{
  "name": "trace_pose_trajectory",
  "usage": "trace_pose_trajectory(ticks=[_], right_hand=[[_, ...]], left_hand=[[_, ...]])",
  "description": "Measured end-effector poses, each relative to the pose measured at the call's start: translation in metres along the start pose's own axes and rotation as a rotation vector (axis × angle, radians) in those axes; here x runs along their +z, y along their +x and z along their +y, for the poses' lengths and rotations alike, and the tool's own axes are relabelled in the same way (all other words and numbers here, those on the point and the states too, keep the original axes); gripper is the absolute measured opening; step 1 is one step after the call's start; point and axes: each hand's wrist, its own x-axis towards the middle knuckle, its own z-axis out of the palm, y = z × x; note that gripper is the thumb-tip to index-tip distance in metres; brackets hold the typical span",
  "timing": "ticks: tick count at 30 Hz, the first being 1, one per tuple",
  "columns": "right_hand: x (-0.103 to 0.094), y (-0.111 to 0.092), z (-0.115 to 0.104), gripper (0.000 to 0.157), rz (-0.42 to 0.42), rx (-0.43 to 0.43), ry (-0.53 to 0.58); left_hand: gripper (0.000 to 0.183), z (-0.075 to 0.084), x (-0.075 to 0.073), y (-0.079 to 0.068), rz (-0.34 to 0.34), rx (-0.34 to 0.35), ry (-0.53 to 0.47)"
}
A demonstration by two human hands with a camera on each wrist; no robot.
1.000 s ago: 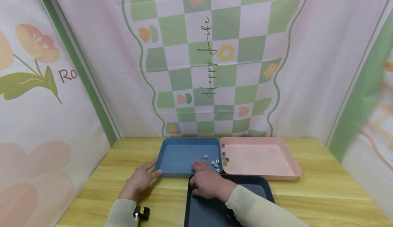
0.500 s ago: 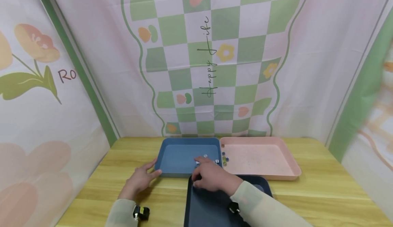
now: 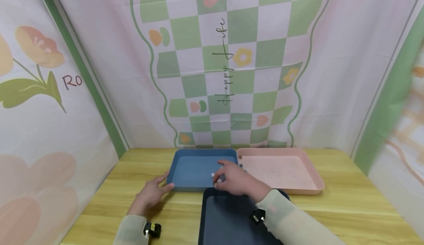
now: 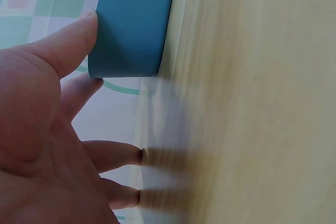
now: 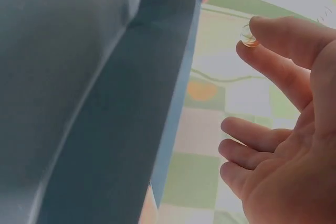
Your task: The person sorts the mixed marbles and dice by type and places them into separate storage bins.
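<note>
My left hand point(image 3: 153, 192) rests at the left edge of the blue tray point(image 3: 192, 167), with thumb and index finger touching its rim in the left wrist view and two other fingertips against the wooden table. Over the near right part of that tray is my right hand point(image 3: 233, 178). Its thumb and index finger pinch a small clear marble point(image 5: 249, 36), as the right wrist view shows; the other fingers are loosely bent. White dice point(image 3: 213, 175) show in the blue tray beside the fingers, others being hidden by the hand. A dark tray point(image 3: 228, 219) lies below the right wrist.
A pink tray point(image 3: 281, 169) stands against the blue tray's right side, holding a few small coloured marbles point(image 3: 240, 165) along its left wall. All three trays sit on a wooden table point(image 3: 179, 215). A printed curtain point(image 3: 212, 72) hangs behind the table.
My right hand has moved right and away from me, from the dark tray's far left corner to over the blue tray's near right part. The left hand stays put.
</note>
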Motion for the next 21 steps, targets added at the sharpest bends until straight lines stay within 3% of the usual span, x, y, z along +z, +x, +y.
trace_pose_trajectory(ticks=[14, 21], right_hand=[[-0.027, -0.005, 0.015, 0.005, 0.102, 0.136, 0.13], [-0.037, -0.008, 0.024, 0.006, 0.216, 0.202, 0.127]], left_hand=[[0.067, -0.002, 0.002, 0.001, 0.004, -0.004, -0.001], [0.067, 0.0, 0.001, -0.001, 0.006, 0.0, -0.006]])
